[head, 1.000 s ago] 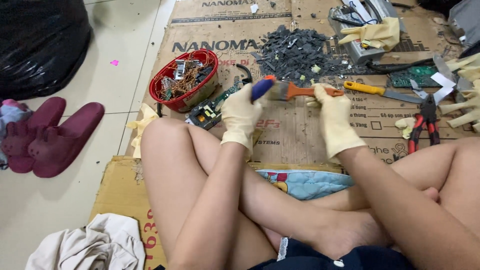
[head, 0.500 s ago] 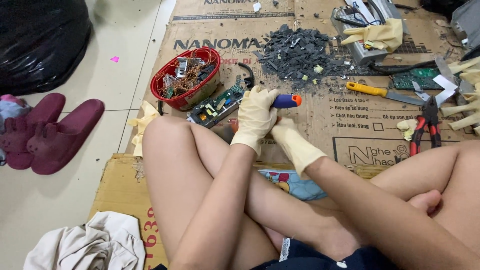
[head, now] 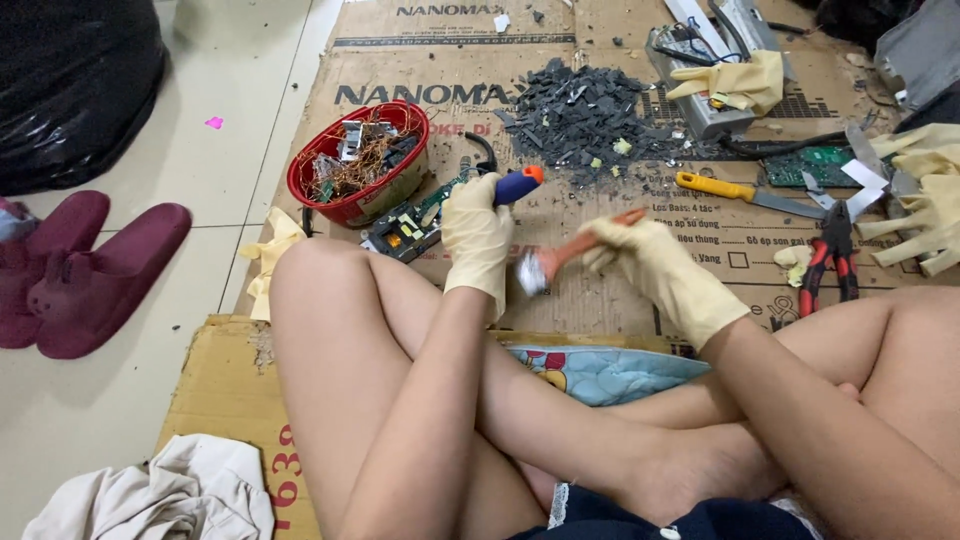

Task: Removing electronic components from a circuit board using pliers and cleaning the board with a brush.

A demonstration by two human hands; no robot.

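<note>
The left hand (head: 477,238) is closing its fingers around a blue-handled tool (head: 518,184), standing over the circuit board (head: 415,222). The right hand (head: 640,262) is gripping an orange-handled hammer (head: 560,258), whose head is pointing toward the left hand.

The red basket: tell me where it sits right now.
In the head view the red basket, full of copper wire and scrap parts, sits on the cardboard sheet at upper left, just beyond the left hand and beside the circuit board.
</note>
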